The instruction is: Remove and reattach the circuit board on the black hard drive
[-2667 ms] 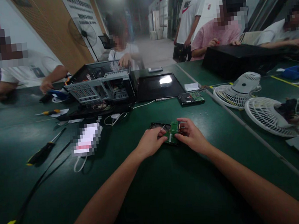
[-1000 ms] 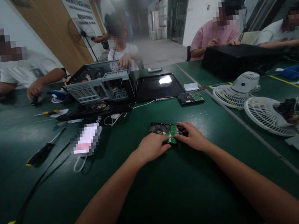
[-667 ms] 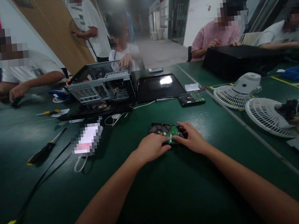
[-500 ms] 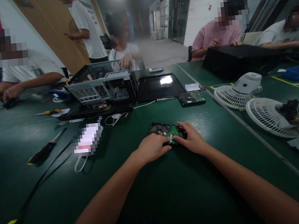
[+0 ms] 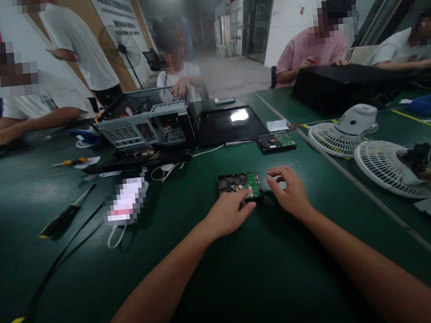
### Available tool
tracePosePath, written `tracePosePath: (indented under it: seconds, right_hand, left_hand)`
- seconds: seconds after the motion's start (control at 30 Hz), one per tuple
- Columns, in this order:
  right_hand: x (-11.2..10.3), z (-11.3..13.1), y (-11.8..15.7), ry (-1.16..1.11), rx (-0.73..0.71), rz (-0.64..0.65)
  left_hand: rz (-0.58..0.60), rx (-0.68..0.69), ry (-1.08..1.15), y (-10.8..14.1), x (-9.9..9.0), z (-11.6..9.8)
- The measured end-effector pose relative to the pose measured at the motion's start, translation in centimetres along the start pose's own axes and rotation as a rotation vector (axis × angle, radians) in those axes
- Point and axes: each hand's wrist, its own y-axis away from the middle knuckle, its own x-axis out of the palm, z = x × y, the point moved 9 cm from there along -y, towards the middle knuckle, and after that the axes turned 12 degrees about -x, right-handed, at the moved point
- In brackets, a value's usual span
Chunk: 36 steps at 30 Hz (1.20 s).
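Observation:
A hard drive [image 5: 236, 182] lies on the green table in front of me, its green circuit board facing up on the right side. My left hand [image 5: 230, 212] grips its near edge, fingers over the top and thumb at the front right corner. Part of the drive is hidden under that hand. Just to the right, apart from the drive, my right hand [image 5: 291, 192] is open with curved fingers and a gap between thumb and forefinger; nothing shows in it.
A second hard drive [image 5: 276, 142] lies farther back, near a dark flat panel [image 5: 231, 124] and an open computer case [image 5: 147, 125]. To the left are a phone [image 5: 126, 200] and a screwdriver [image 5: 61, 219]; white fan parts [image 5: 387, 170] are on the right. Several people sit around.
My right hand has let go of the hard drive and moved right. The drive has turned slightly to lie squarer, my left hand still on it. A standing person has shifted left.

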Motion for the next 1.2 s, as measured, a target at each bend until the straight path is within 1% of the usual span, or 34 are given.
tracePosePath:
  seconds: [0.03,0.07,0.13,0.17,0.23,0.27,0.33,0.4,0.53,0.63,0.7,0.77,0.87,0.93,1.03,1.1,1.17,1.2]
  right_hand:
    - [-0.2,0.8,-0.1,-0.025,-0.018,0.008]
    - [0.1,1.6,-0.1,-0.075,-0.026,0.047]
    - [1.7,3.5,0.4,-0.223,-0.026,0.186]
    - [2.7,4.3,0.9,-0.293,-0.018,0.26]
    - [4.8,5.7,2.0,-0.434,0.015,0.39]
    - [5.4,6.2,2.4,-0.494,0.031,0.401]
    - [6.2,6.4,2.8,-0.576,0.057,0.383]
    - [6.5,6.0,3.0,-0.622,0.078,0.367]
    - [7.1,5.4,3.2,-0.702,0.103,0.394]
    - [7.4,5.5,3.2,-0.771,0.107,0.394]
    - [7.5,5.6,3.2,-0.772,0.1,0.404]
    - [7.3,5.3,3.1,-0.725,0.102,0.416]
    - [6.2,4.0,2.6,-0.6,0.113,0.398]
    - [5.0,2.6,1.9,-0.522,0.133,0.341]
    - [2.0,-0.7,0.6,-0.48,0.205,0.147]
    - [-0.8,-3.7,0.0,-0.433,0.26,-0.028]
    - [-3.4,-6.5,-0.3,-0.34,0.282,-0.124]
    - [-5.1,-7.8,-0.4,-0.253,0.28,-0.194]
  left_hand:
    - [-0.062,0.001,0.142,0.0,-0.9,-0.2]
    - [-0.085,-0.002,0.311,-0.1,-1.4,-0.3]
    - [-0.147,0.011,0.624,-0.1,-2.2,0.0]
    - [-0.173,0.024,0.736,-0.1,-2.3,0.1]
    - [-0.235,0.05,0.835,-0.1,-2.5,0.3]
    - [-0.261,0.061,0.834,0.0,-2.5,0.4]
    - [-0.301,0.087,0.781,0.2,-2.6,0.1]
    - [-0.322,0.109,0.715,0.5,-2.6,-0.2]
    - [-0.363,0.115,0.605,0.9,-2.7,-0.6]
    - [-0.39,0.175,0.532,1.2,-2.8,-1.0]
    - [-0.397,0.22,0.459,1.3,-2.8,-1.3]
    - [-0.405,0.243,0.368,1.3,-2.9,-1.5]
    - [-0.375,0.249,0.215,1.1,-2.7,-1.3]
    - [-0.356,0.221,0.086,0.7,-2.4,-0.6]
    - [-0.437,0.14,-0.073,0.1,-2.7,1.4]
    - [-0.461,0.128,-0.137,-0.2,-2.6,2.5]
    - [-0.473,0.1,-0.15,-0.6,-2.4,3.6]
    - [-0.493,0.091,-0.15,-0.6,-2.5,4.0]
